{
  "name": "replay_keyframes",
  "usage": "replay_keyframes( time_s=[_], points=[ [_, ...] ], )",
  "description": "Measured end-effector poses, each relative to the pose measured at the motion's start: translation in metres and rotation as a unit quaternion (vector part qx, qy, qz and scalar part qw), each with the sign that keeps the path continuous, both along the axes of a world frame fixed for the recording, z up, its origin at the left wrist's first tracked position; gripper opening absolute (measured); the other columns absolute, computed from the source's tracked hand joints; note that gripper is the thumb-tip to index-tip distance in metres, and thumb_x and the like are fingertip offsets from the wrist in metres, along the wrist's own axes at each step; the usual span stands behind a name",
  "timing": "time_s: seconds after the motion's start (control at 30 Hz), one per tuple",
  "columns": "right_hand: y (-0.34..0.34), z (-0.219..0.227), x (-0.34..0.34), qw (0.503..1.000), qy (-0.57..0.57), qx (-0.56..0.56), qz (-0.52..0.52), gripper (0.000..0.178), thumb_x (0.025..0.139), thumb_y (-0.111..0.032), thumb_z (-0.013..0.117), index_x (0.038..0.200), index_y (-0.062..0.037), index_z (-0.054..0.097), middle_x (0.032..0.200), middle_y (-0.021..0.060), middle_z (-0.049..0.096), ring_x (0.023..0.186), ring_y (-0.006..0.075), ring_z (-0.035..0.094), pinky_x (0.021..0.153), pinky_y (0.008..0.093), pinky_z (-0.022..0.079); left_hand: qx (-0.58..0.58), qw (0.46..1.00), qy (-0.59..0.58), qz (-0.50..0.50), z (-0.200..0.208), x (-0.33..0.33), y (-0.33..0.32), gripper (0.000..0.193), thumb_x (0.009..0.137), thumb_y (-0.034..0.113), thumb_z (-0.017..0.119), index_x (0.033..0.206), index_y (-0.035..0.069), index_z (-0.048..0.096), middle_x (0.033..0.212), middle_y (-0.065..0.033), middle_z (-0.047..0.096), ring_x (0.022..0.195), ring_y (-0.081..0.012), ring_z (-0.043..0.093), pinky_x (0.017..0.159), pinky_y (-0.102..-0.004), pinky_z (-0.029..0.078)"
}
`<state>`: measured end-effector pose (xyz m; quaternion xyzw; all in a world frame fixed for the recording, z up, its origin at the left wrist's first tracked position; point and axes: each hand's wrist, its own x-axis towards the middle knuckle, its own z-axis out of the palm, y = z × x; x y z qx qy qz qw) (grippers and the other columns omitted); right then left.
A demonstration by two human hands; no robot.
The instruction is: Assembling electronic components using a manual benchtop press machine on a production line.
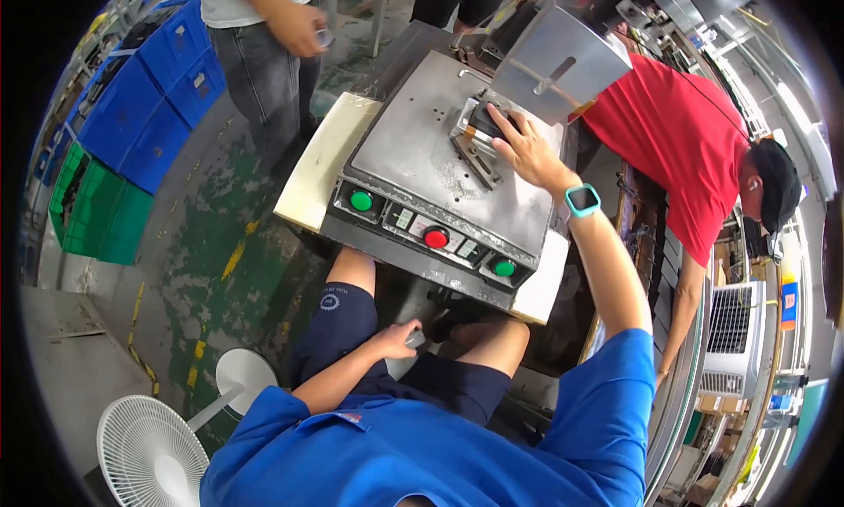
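Note:
My right hand (526, 148) reaches onto the grey metal machine table (411, 129). Its fingers are spread, with fingertips touching a dark flat part (483, 119) that sits in a clear block fixture (462, 117). Part of that piece is hidden under the fingers. Just below the fixture, a dark metal bar (473, 162) is fixed to the table. Over my lap, my left hand (391, 342) is closed around a small grey piece (414, 338), whose exact kind I cannot make out.
Green buttons (361, 200) and a red button (435, 237) line the table's front. A metal guard (561, 63) overhangs the fixture. Co-workers stand behind and at right, one in a red shirt (668, 129). Blue crates (154, 111) and a white fan (151, 450) are at left.

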<state>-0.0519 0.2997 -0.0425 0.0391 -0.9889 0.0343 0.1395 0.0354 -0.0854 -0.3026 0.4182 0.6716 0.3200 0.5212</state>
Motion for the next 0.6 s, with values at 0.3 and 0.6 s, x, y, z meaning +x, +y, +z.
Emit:
replay_keyframes(
  time_s=[0.3,0.6],
  points=[
    [-0.042,-0.009,0.105,0.974,-0.096,-0.084,-0.187,0.094,0.079,-0.050,0.073,0.152,-0.0136,0.027,0.151,0.0278,0.028,0.138,0.0460,0.030,0.110,0.0537,0.033,0.338,0.900,0.155,0.227,0.166,-0.084,0.003,0.055,0.070,0.006,0.069,0.121,0.010,0.048,0.103,-0.0092,0.058,0.100,-0.0212,0.058,0.090,-0.0328,0.045],
    [-0.115,-0.022,0.160,0.955,-0.154,0.026,-0.253,0.118,0.059,-0.045,0.087,0.153,-0.0153,0.023,0.152,0.0235,0.027,0.141,0.0411,0.026,0.107,0.0573,0.035,0.378,0.815,0.278,0.341,0.165,-0.168,0.017,0.056,0.071,0.002,0.065,0.123,0.009,0.046,0.105,-0.0151,0.061,0.101,-0.0291,0.063,0.087,-0.0390,0.049]
  ],
)
